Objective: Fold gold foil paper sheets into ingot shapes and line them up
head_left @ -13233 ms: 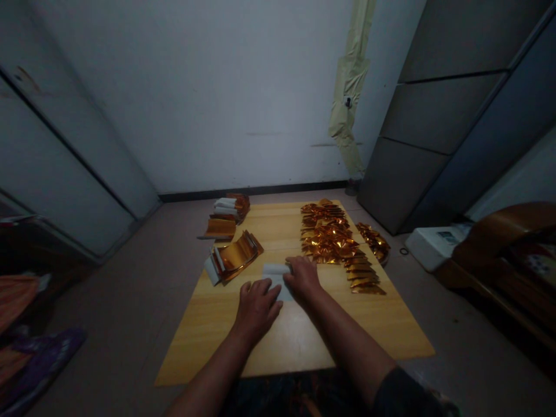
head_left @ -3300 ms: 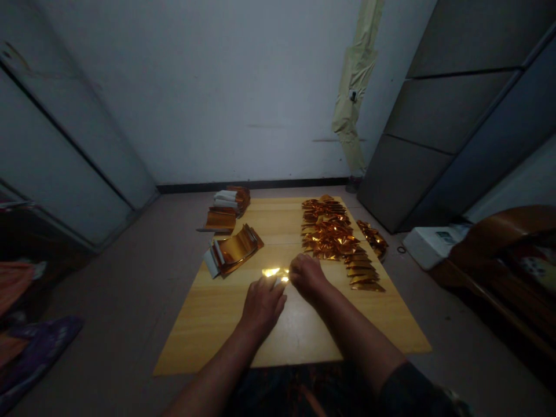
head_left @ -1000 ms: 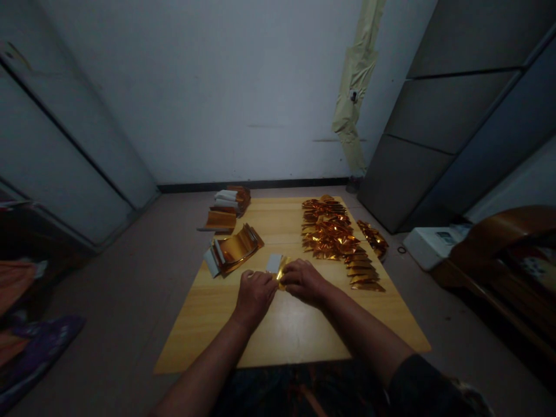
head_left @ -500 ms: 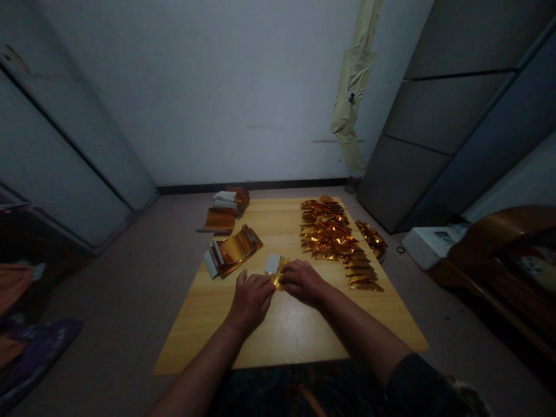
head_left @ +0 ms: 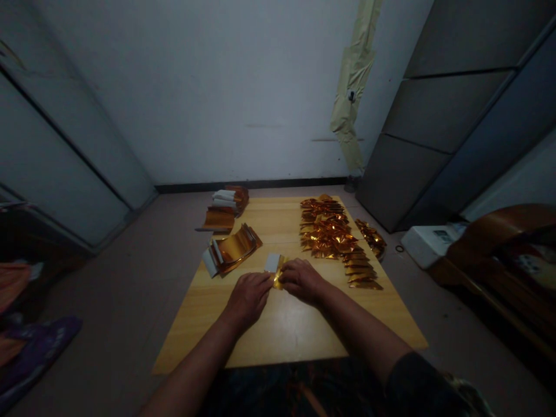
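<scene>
A small sheet of gold foil paper (head_left: 277,280), with a pale back part showing, lies partly folded on the wooden table (head_left: 295,330). My left hand (head_left: 251,295) pinches its left side, fingers pressed together. From the right, my right hand (head_left: 302,280) grips the other side with curled fingers, its fingertips partly hidden. Left of my hands rests a curved stack of gold foil sheets (head_left: 237,249). On the right, several folded gold foil pieces (head_left: 325,226) stand in packed rows, with a shorter row (head_left: 360,269) in front of them.
More foil sheets (head_left: 223,211) lie at the table's far left corner. Beyond the right edge sits a heap of folded foil pieces (head_left: 371,237). A white box (head_left: 430,246) and a wooden seat (head_left: 490,278) are on the right. A purple bag (head_left: 43,353) lies at left.
My left thumb, raised before, is now down beside the other fingers. My right hand and the foil paper have hardly moved.
</scene>
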The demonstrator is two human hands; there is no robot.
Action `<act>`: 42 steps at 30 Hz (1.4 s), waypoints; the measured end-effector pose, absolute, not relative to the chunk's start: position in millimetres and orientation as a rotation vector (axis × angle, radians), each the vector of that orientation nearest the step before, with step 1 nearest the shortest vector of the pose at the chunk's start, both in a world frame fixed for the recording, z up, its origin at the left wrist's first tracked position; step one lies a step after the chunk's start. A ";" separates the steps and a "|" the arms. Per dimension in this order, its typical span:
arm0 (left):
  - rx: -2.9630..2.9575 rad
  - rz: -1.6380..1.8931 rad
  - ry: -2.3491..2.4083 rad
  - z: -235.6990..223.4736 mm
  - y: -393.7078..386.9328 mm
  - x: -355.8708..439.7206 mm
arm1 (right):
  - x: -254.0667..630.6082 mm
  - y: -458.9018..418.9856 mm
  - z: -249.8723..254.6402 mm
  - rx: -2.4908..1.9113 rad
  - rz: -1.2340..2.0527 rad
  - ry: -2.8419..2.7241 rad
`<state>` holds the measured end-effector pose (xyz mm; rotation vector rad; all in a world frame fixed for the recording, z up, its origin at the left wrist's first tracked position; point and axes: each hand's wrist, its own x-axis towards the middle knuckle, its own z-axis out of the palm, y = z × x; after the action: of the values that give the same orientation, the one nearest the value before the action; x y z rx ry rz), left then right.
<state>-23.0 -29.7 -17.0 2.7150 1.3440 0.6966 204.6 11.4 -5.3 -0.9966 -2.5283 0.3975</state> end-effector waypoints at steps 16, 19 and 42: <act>2.697 0.653 1.213 -12.0 -24.1 -32.4 | 204.3 11.9 -3.6 -1.011 0.393 -2.551; 2.707 0.658 1.225 -15.1 -24.7 -33.0 | 203.9 10.7 -1.5 -1.023 0.392 -2.560; 2.651 0.724 1.489 -17.4 -26.4 -9.7 | 202.0 10.8 5.9 -0.993 0.333 -2.646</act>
<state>-9.7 -26.4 -17.4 2.6511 1.4891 0.7236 202.0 10.8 5.9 -0.9930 -2.6458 0.3326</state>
